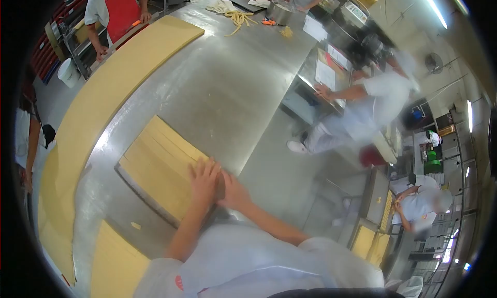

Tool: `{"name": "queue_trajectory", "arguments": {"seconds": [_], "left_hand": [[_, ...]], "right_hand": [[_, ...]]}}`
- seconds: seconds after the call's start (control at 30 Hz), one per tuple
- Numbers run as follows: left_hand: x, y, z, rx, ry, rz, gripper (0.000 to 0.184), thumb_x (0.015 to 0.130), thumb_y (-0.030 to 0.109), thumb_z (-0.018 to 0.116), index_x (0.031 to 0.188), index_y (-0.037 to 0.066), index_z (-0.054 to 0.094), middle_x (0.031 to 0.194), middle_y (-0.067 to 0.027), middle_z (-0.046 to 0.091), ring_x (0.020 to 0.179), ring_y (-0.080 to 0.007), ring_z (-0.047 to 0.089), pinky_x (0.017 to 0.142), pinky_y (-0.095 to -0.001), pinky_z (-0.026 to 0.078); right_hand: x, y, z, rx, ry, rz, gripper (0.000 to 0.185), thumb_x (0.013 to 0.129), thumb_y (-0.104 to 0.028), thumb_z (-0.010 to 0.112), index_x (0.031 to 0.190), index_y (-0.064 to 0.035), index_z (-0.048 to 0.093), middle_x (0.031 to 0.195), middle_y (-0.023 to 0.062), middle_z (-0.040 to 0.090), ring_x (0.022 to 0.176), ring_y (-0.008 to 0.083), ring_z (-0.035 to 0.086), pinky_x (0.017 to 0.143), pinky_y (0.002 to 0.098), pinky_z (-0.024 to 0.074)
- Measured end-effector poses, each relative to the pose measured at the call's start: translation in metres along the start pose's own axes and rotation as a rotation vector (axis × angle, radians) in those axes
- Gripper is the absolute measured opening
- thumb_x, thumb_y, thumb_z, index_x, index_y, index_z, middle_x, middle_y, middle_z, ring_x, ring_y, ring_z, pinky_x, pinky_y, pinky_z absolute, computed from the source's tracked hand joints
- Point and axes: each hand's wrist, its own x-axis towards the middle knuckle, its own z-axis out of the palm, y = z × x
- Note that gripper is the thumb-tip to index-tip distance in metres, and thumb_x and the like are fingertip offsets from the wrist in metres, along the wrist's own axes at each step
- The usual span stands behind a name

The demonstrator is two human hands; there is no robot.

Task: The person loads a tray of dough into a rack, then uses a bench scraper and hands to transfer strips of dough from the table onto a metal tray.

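A stack of yellow dough sheets (160, 166), cut into long strips, lies on the steel table (228, 86) in front of me. My left hand (204, 180) rests on the right edge of the stack with its fingers spread. Close beside it, my right hand (234, 193) is at the stack's near right corner; its fingers are partly hidden, and what they hold, if anything, cannot be made out. A long, wide band of dough (111, 86) curves along the table's far left side.
Another dough piece (116, 262) lies at the lower left, near a small scrap (135, 225). Dough strips (239, 19) and a metal pot (279, 12) stand at the far end. People work across the table, at the right and at the left edge.
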Motion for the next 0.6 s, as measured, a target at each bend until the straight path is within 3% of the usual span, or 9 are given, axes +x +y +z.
{"name": "queue_trajectory", "arguments": {"seconds": [0.27, 0.57, 0.6], "left_hand": [[0.0, -0.003, 0.005, -0.01, 0.012, -0.012, 0.039, 0.097, 0.03, 0.064, 0.135, 0.022, 0.065, 0.148, -0.0008, 0.055, 0.145, -0.0308, 0.041, 0.123, -0.0639, 0.018], [-0.011, -0.004, 0.001, 0.021, 0.035, 0.004, 0.038, 0.096, 0.028, 0.065, 0.134, 0.023, 0.065, 0.145, 0.001, 0.058, 0.142, -0.0292, 0.045, 0.122, -0.0612, 0.022], [-0.012, -0.005, 0.003, 0.035, 0.024, 0.003, 0.038, 0.096, 0.028, 0.065, 0.134, 0.023, 0.065, 0.145, 0.001, 0.058, 0.142, -0.0294, 0.045, 0.122, -0.0611, 0.023]], "right_hand": [[-0.012, 0.001, -0.008, 0.047, -0.118, 0.05, 0.11, 0.068, -0.042, 0.088, 0.155, -0.0023, 0.036, 0.13, 0.0205, 0.054, 0.113, 0.0391, 0.061, 0.093, 0.0478, 0.0536], [-0.063, 0.03, -0.006, -0.009, -0.135, 0.084, 0.102, 0.071, -0.044, 0.086, 0.154, -0.0072, 0.04, 0.134, 0.0185, 0.056, 0.123, 0.0371, 0.058, 0.098, 0.0477, 0.0516], [-0.074, 0.039, -0.007, -0.03, -0.088, 0.032, 0.103, 0.069, -0.044, 0.087, 0.153, -0.0071, 0.041, 0.129, 0.0171, 0.056, 0.116, 0.0355, 0.06, 0.093, 0.0462, 0.0534]]}}
